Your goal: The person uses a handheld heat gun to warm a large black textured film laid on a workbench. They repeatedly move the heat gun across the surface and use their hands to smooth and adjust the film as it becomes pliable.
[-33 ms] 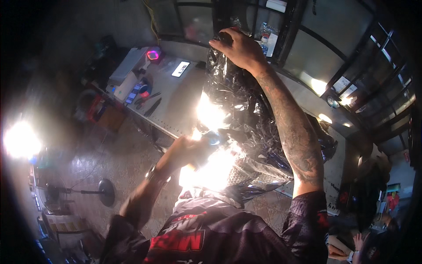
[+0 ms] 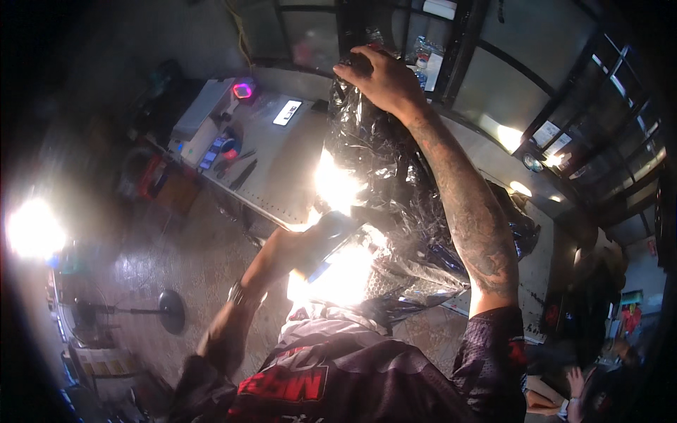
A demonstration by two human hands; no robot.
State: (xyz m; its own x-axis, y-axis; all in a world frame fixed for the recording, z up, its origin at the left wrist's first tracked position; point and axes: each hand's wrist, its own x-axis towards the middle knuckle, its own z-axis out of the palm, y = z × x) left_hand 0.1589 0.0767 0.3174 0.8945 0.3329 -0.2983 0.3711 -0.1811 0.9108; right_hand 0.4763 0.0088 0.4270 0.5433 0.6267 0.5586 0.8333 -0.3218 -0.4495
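A crinkly, light, slippery plastic bag is pinched at its top by the right hand; the left hand is clasped around a pale tool.

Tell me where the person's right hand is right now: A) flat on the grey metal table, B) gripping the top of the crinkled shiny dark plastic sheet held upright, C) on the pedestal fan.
B: the right hand clutches the top of the crinkled shiny dark plastic sheet, raised above the grey metal table.
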